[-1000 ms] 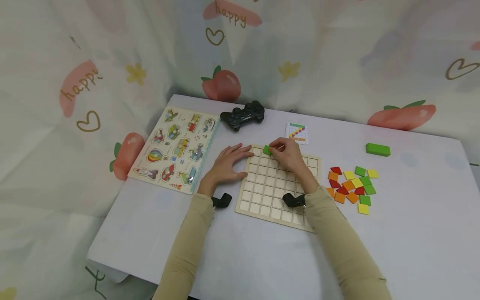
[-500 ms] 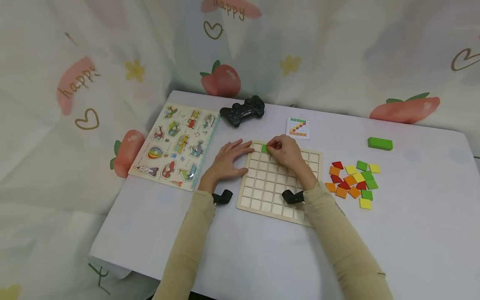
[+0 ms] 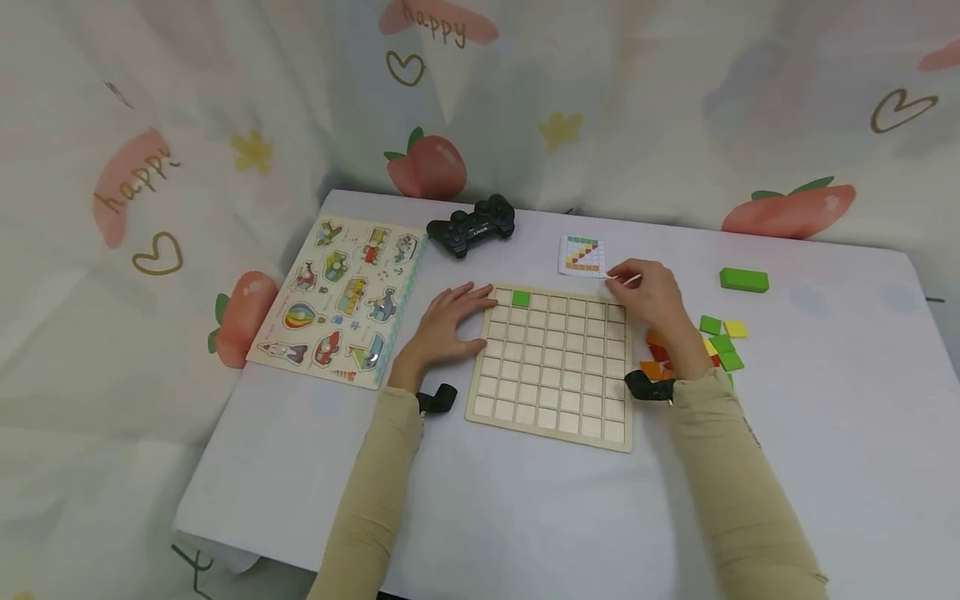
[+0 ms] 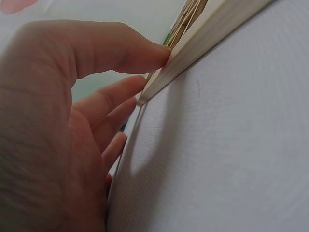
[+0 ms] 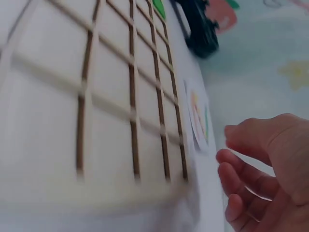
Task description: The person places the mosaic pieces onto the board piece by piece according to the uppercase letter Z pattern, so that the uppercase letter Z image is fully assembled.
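A wooden grid board lies on the table, with one green square tile in its top row near the left corner. My left hand rests at the board's left edge, fingers spread. In the left wrist view the thumb touches the board's side. My right hand is over the table just past the board's upper right corner, beside a small pattern card. Seen from the right wrist, its fingers are loosely bent with nothing between them.
Loose green, yellow, orange and red tiles lie right of the board, partly hidden by the right hand and wrist. A green block sits farther back. Behind the board is a black game controller; a picture puzzle board lies at left.
My right hand has let go of the green tile, which now lies flat in the grid, and moved right, off the board. The left hand has stayed at the board's edge.
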A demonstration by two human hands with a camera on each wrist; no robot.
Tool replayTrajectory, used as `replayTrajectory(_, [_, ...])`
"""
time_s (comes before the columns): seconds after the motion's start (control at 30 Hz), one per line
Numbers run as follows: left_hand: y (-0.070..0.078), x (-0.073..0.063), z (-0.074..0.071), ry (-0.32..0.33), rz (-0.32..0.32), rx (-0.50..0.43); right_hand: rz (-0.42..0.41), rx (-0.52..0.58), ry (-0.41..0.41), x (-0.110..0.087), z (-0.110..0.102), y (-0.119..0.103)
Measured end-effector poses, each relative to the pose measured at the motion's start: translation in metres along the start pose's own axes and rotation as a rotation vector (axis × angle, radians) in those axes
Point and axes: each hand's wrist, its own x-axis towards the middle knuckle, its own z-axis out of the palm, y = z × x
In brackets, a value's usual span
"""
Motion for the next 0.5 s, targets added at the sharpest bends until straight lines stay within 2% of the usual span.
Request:
replayTrajectory(0.23, [0.0, -0.001, -0.001, -0.013, -0.012, 0.012, 0.09, -0.099, -0.131, -0.027, -0.042, 0.041])
replayTrajectory(0.33, [0.001, -0.001, -0.004, -0.01, -0.011, 0.017, 0.122, -0.129, -0.154, -0.035, -0.056, 0.052])
replayTrajectory(0.5, [0.0, 0.0, -0.004, -0.013, -0.008, 0.017, 0.17, -0.2, -0.143, -0.048, -0.076, 0.069])
